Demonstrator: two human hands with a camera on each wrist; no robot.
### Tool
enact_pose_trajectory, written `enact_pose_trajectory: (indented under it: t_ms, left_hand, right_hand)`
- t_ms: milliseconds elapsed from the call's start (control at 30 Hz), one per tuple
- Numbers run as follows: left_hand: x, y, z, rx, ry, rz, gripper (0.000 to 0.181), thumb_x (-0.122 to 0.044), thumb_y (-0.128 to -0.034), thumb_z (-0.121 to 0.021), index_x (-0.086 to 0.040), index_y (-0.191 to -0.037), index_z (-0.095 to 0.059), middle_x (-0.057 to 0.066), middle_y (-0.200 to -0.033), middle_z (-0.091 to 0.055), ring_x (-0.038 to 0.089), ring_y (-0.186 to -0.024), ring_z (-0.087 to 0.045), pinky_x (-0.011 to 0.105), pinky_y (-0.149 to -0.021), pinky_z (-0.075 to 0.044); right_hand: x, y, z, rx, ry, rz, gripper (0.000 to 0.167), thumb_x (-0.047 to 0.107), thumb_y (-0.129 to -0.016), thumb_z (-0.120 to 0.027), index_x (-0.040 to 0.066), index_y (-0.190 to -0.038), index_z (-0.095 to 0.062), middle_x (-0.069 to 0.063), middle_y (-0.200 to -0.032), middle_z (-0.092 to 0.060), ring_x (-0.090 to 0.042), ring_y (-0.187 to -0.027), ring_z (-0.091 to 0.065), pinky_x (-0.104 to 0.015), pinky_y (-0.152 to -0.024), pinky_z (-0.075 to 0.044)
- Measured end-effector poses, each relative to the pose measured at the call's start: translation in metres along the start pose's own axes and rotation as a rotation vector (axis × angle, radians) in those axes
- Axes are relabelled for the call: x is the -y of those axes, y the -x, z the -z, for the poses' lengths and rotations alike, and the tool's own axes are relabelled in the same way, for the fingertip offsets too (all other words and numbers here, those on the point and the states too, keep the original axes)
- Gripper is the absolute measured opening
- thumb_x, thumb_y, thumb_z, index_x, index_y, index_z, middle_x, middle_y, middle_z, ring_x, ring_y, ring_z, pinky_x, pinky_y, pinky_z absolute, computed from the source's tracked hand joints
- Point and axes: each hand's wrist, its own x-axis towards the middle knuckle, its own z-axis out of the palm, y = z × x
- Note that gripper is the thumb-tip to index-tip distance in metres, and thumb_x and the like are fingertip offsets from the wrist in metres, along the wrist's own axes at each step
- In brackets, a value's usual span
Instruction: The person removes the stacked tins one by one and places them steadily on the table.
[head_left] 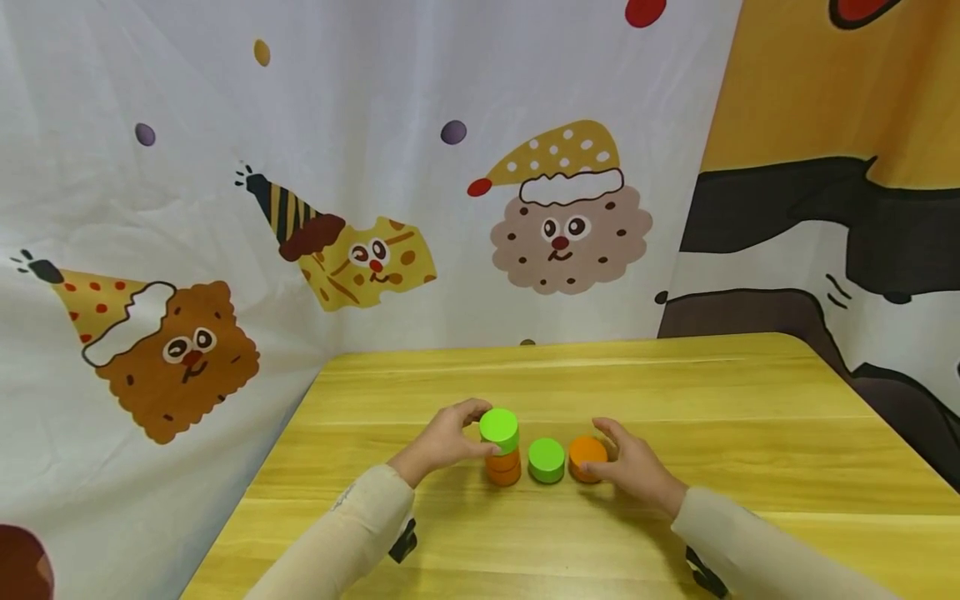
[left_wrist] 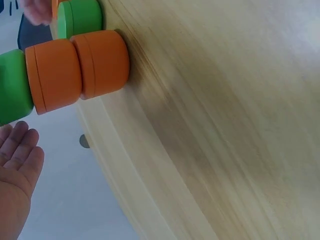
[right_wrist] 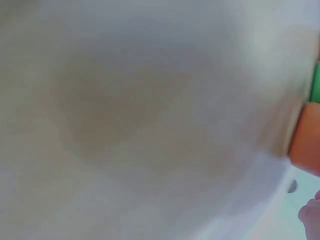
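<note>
In the head view, a green disc-like block point(head_left: 499, 427) tops a stack over two orange blocks point(head_left: 504, 468). My left hand point(head_left: 448, 437) is at the stack's left, its fingers behind the green block and its thumb in front. Beside that stack stands another green block point(head_left: 547, 461), with a single orange block point(head_left: 588, 459) to its right. Thumb and fingers parted, my right hand point(head_left: 633, 467) is around this orange block. The left wrist view shows relaxed fingers point(left_wrist: 22, 150) beside the stack's green block point(left_wrist: 14, 87). Only part of the right hand point(right_wrist: 312, 217) appears in its wrist view.
The wooden table point(head_left: 637, 383) extends around the blocks. Behind it hangs a white cloth point(head_left: 390, 100) printed with cartoon snacks in party hats. Pale sleeves point(head_left: 367, 517) cover both forearms. Pale blur fills most of the right wrist view.
</note>
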Motion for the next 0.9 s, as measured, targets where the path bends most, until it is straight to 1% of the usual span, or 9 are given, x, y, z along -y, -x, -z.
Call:
enact_pose_trajectory:
  t_ms: [100, 167, 267, 400, 533, 633, 733, 900]
  left_hand:
    - [0.004, 0.0, 0.0, 0.002, -0.01, 0.0, 0.064, -0.026, -0.0769, -0.076, -0.004, -0.13, -0.048, 0.008, -0.124, -0.055, 0.025, -0.116, -0.051, 0.042, -0.104, -0.038]
    - [0.007, 0.001, -0.001, 0.005, -0.017, 0.001, 0.066, -0.026, -0.0769, -0.076, -0.003, -0.131, -0.047, 0.009, -0.125, -0.055, 0.025, -0.116, -0.05, 0.042, -0.104, -0.038]
    - [0.011, 0.001, -0.002, 0.011, -0.022, 0.005, 0.065, -0.027, -0.0766, -0.077, -0.005, -0.131, -0.048, 0.007, -0.124, -0.055, 0.024, -0.116, -0.051, 0.042, -0.104, -0.038]
    - [0.014, 0.003, -0.003, 0.01, -0.017, 0.027, 0.064, -0.026, -0.0762, -0.077, -0.008, -0.13, -0.049, 0.007, -0.125, -0.055, 0.025, -0.117, -0.05, 0.043, -0.104, -0.037]
    - [0.017, 0.004, -0.005, 0.005, -0.012, 0.048, 0.065, -0.026, -0.0763, -0.077, -0.006, -0.132, -0.048, 0.01, -0.127, -0.054, 0.028, -0.119, -0.049, 0.044, -0.104, -0.038]
    - [0.019, 0.005, -0.008, 0.002, -0.014, 0.041, 0.066, -0.026, -0.0761, -0.077, -0.005, -0.131, -0.048, 0.011, -0.127, -0.054, 0.029, -0.118, -0.049, 0.045, -0.103, -0.039]
    - [0.021, 0.005, -0.01, -0.003, -0.007, 0.028, 0.064, -0.026, -0.0761, -0.077, -0.005, -0.13, -0.05, 0.011, -0.127, -0.055, 0.029, -0.117, -0.05, 0.046, -0.103, -0.039]
    - [0.025, 0.004, -0.013, -0.009, 0.002, 0.01, 0.059, -0.026, -0.0771, -0.076, -0.005, -0.128, -0.053, 0.01, -0.126, -0.056, 0.03, -0.116, -0.051, 0.047, -0.102, -0.039]
  right_hand:
    - [0.01, -0.006, 0.003, -0.003, 0.002, 0.037, 0.078, 0.035, -0.08, -0.072, 0.001, -0.139, -0.035, -0.023, -0.141, -0.039, -0.042, -0.13, -0.034, -0.058, -0.102, -0.032]
    - [0.018, -0.009, 0.003, 0.001, 0.002, 0.062, 0.076, 0.034, -0.08, -0.072, 0.003, -0.139, -0.036, -0.021, -0.141, -0.039, -0.04, -0.13, -0.035, -0.057, -0.102, -0.033]
    - [0.03, -0.015, 0.002, 0.024, -0.008, 0.086, 0.075, 0.035, -0.08, -0.072, 0.005, -0.139, -0.037, -0.019, -0.142, -0.039, -0.038, -0.131, -0.035, -0.056, -0.102, -0.034]
    - [0.045, -0.021, -0.003, 0.05, -0.015, 0.109, 0.075, 0.035, -0.08, -0.072, 0.006, -0.14, -0.037, -0.017, -0.143, -0.038, -0.037, -0.131, -0.035, -0.055, -0.102, -0.035]
    - [0.056, -0.027, -0.007, 0.051, -0.015, 0.134, 0.075, 0.034, -0.081, -0.072, 0.006, -0.14, -0.037, -0.015, -0.143, -0.038, -0.036, -0.13, -0.036, -0.055, -0.103, -0.034]
    - [0.062, -0.031, -0.01, 0.059, -0.025, 0.144, 0.074, 0.035, -0.081, -0.071, 0.007, -0.14, -0.037, -0.014, -0.143, -0.039, -0.035, -0.131, -0.036, -0.055, -0.104, -0.032]
    - [0.068, -0.034, -0.014, 0.093, -0.04, 0.142, 0.074, 0.037, -0.081, -0.071, 0.008, -0.14, -0.037, -0.012, -0.143, -0.039, -0.034, -0.131, -0.036, -0.054, -0.105, -0.031]
    - [0.077, -0.037, -0.022, 0.183, -0.045, 0.148, 0.078, 0.041, -0.08, -0.071, 0.009, -0.141, -0.036, -0.01, -0.145, -0.037, -0.033, -0.132, -0.034, -0.056, -0.105, -0.03]
